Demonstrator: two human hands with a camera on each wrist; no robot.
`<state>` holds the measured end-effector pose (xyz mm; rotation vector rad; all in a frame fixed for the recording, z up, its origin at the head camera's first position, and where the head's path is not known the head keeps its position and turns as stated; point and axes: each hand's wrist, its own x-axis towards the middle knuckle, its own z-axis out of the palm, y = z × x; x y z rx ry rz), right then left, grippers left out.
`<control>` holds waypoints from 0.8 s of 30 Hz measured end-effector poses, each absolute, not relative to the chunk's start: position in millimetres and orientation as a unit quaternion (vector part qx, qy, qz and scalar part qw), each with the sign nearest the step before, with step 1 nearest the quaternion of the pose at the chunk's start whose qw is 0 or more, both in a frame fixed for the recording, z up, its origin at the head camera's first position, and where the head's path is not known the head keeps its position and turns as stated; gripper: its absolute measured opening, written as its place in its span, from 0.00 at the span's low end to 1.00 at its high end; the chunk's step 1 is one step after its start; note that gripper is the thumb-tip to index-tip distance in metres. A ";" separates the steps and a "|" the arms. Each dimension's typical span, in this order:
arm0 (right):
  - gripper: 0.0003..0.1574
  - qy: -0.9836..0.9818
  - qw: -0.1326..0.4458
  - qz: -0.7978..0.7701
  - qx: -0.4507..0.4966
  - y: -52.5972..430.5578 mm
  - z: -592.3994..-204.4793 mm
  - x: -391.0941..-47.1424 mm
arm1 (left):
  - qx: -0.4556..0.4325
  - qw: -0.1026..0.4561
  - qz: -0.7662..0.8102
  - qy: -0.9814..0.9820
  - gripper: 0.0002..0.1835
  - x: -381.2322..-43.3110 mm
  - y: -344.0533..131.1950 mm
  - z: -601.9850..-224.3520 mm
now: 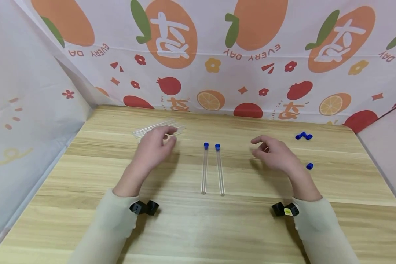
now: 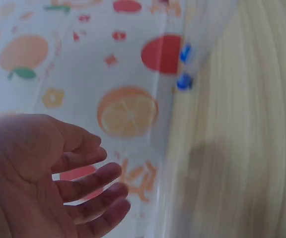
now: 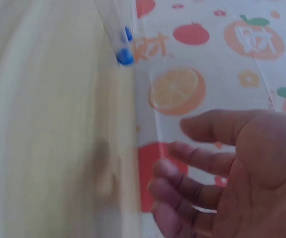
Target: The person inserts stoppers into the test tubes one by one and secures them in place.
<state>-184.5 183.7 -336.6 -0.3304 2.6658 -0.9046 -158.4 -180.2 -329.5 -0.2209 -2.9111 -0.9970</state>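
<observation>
Two clear test tubes lie side by side mid-table: a left test tube (image 1: pixel 204 170) and a right test tube (image 1: pixel 220 170). Each has a blue cap (image 1: pixel 206 146) at its far end. My left hand (image 1: pixel 156 145) hovers left of them, fingers loosely bent and holding nothing. Beneath and behind it lies a bunch of uncapped clear tubes (image 1: pixel 150 128), partly hidden by the hand. To the right of the capped pair, my right hand (image 1: pixel 273 152) is also raised with relaxed fingers and nothing in it. Both wrist views show the palms bare.
Several loose blue caps (image 1: pixel 303 136) sit at the table's far right, with a single blue cap (image 1: pixel 310 166) nearer, beside the right wrist. A fruit-printed cloth (image 1: pixel 214 80) hangs along the back edge of the wooden table (image 1: pixel 198 234). Pale cloth (image 1: pixel 23 121) hangs at the left.
</observation>
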 end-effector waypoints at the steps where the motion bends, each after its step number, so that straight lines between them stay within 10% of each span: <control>1: 0.24 0.937 0.149 -0.297 -0.105 186.9 -334.1 -184.5 | -0.065 0.036 -0.304 -0.950 0.18 -160.2 -185.1 -330.7; 24: 0.30 0.976 0.177 -0.126 0.015 261.6 -334.1 -199.6 | -0.014 -0.034 -0.172 -0.984 0.20 -165.0 -216.9 -337.8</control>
